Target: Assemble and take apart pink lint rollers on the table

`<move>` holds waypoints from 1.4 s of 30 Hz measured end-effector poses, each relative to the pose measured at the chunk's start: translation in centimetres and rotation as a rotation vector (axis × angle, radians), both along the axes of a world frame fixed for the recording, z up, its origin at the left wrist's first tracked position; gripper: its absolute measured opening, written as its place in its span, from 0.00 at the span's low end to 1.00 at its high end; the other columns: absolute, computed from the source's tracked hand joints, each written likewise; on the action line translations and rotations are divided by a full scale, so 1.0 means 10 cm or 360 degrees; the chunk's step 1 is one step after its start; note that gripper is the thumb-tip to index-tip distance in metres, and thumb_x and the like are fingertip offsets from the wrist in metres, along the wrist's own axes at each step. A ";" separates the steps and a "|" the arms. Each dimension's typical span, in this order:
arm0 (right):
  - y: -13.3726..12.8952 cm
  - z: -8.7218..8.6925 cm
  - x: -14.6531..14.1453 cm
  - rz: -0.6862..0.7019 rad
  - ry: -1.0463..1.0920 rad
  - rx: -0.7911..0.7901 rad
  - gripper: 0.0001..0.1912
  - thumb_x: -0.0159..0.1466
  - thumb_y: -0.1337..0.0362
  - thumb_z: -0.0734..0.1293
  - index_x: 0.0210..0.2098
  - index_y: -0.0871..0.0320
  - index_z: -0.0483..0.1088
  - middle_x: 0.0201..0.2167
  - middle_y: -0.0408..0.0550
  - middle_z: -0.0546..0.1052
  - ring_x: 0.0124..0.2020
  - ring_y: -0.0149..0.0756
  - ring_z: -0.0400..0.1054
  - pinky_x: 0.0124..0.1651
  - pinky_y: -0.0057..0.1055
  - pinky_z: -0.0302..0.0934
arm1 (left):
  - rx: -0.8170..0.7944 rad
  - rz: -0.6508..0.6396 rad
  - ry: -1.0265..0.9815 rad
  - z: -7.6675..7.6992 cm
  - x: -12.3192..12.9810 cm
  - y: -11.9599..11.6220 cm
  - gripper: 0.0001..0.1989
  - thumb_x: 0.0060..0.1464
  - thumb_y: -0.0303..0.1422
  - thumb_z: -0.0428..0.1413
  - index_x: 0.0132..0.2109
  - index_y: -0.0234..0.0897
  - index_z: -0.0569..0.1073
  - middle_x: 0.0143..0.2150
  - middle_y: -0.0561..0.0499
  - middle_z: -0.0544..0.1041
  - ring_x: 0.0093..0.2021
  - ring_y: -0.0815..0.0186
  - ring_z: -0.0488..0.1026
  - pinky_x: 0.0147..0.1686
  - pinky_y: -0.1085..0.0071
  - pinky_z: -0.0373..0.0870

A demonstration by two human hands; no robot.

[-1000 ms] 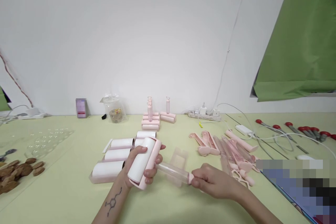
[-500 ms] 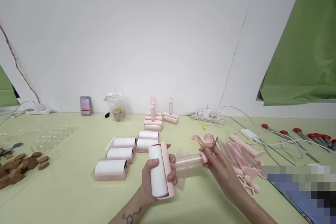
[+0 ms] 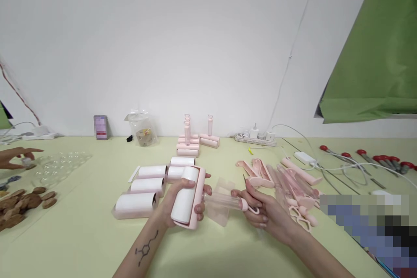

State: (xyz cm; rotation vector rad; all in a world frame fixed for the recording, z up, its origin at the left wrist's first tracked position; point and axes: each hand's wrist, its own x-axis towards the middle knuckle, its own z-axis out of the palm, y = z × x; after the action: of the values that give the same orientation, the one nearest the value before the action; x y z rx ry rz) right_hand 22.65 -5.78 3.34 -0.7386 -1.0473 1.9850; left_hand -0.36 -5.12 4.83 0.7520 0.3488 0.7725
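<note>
A lint roller with a white roll (image 3: 185, 195) in a pink holder is gripped by my left hand (image 3: 168, 205), thumb over the roll and fingers around the pink back. Its clear tube handle (image 3: 224, 201) points right. My right hand (image 3: 269, 210) is closed at the handle's far end, by a pink cap (image 3: 243, 204) with a ring. A thin dark tool (image 3: 244, 178) sticks up from that hand's thumb and fingers; most of it is hidden. Under the handle lies a translucent pink cover (image 3: 219, 216).
Covered white rolls (image 3: 137, 203) lie left; assembled lint rollers (image 3: 188, 147) stand behind. Pink curved parts (image 3: 260, 173) and more handle pieces (image 3: 298, 186) lie right, near cables and red-topped tools (image 3: 347, 155). Another person's hand (image 3: 14, 156) reaches in at far left, above brown discs (image 3: 32, 200).
Both my hands have shifted, the left one moving left and up with the lint roller. My right hand has lowered at the handle's end. Another person's hand has appeared at far left.
</note>
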 end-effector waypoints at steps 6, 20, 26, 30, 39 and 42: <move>0.00 0.03 0.01 0.0081 -0.0092 -0.0090 0.23 0.58 0.53 0.59 0.15 0.59 0.50 0.18 0.37 0.63 0.10 0.17 0.36 0.15 0.23 0.28 | -0.0019 -0.0008 0.0127 0.09 -0.06 -0.02 0.18 0.48 0.33 0.48 0.48 0.40 0.64 0.35 0.48 0.71 0.19 0.71 0.65 0.20 0.73 0.62; 0.38 0.35 0.63 -0.0803 -0.2084 0.0951 0.25 0.61 0.49 0.45 0.45 0.52 0.64 0.34 0.48 0.70 0.28 0.35 0.64 0.30 0.30 0.56 | 0.0011 0.0363 -0.0401 -0.13 -0.11 0.07 0.25 0.46 0.36 0.50 0.53 0.41 0.58 0.34 0.51 0.69 0.19 0.74 0.62 0.20 0.76 0.59; 0.69 0.44 0.95 -0.0322 -0.2941 0.0789 0.25 0.53 0.47 0.58 0.39 0.60 0.69 0.44 0.59 0.68 0.30 0.44 0.69 0.32 0.37 0.58 | -0.0095 0.0320 -0.0372 -0.15 -0.02 0.01 0.26 0.45 0.36 0.50 0.53 0.40 0.58 0.33 0.51 0.68 0.19 0.75 0.60 0.21 0.76 0.57; 0.76 0.62 0.95 -0.0036 -0.3110 0.0681 0.25 0.50 0.47 0.62 0.37 0.60 0.70 0.44 0.59 0.69 0.20 0.37 0.67 0.24 0.36 0.57 | -0.0079 0.0231 -0.0358 -0.17 0.02 -0.01 0.26 0.44 0.35 0.51 0.52 0.40 0.59 0.33 0.51 0.69 0.19 0.75 0.61 0.21 0.76 0.57; 0.79 0.97 0.81 0.0090 -0.3301 0.0642 0.15 0.58 0.55 0.60 0.31 0.62 0.68 0.21 0.47 0.72 0.23 0.35 0.66 0.28 0.32 0.57 | 0.0012 0.0196 -0.0297 -0.25 0.05 0.01 0.20 0.42 0.35 0.52 0.46 0.36 0.64 0.35 0.49 0.71 0.19 0.73 0.64 0.21 0.73 0.57; 0.63 0.99 0.70 0.0035 -0.3139 0.0965 0.13 0.59 0.59 0.56 0.35 0.59 0.68 0.28 0.51 0.74 0.30 0.41 0.68 0.30 0.33 0.57 | 0.0148 0.0330 -0.0258 -0.20 0.08 -0.03 0.22 0.43 0.34 0.51 0.48 0.38 0.62 0.36 0.49 0.71 0.20 0.71 0.65 0.23 0.71 0.60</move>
State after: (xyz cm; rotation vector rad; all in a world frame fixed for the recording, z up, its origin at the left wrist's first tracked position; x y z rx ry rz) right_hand 29.67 0.48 13.21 -2.2666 -2.3801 0.2044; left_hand 0.43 -5.44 2.83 0.7417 0.2479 1.0444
